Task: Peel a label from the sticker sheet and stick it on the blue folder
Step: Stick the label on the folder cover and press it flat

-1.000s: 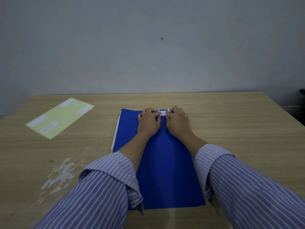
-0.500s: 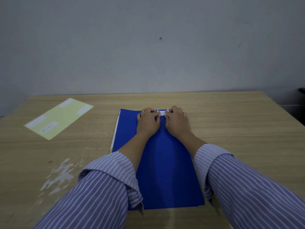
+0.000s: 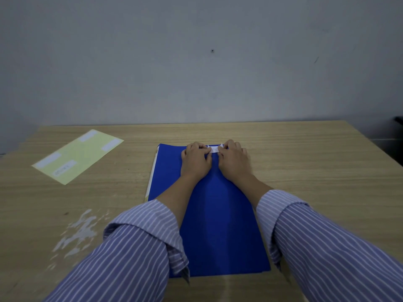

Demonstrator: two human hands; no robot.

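Observation:
A blue folder (image 3: 213,225) lies lengthwise on the wooden table in front of me. A small white label (image 3: 214,149) sits at the folder's far edge, near the middle. My left hand (image 3: 195,160) and my right hand (image 3: 234,161) rest side by side on the folder, fingers curled, with the fingertips of each pinching one end of the label. Most of the label is hidden under my fingers. The pale yellow sticker sheet (image 3: 76,156) lies flat at the far left of the table, with several white labels on it.
The table (image 3: 316,175) ends at a grey wall behind the folder. A patch of worn, flaked surface (image 3: 78,233) marks the table at the near left. A dark object (image 3: 398,120) stands past the table's right edge.
Both hands stay on the label at the folder's far edge; only the fingertips shift slightly. The folder and sticker sheet have not moved.

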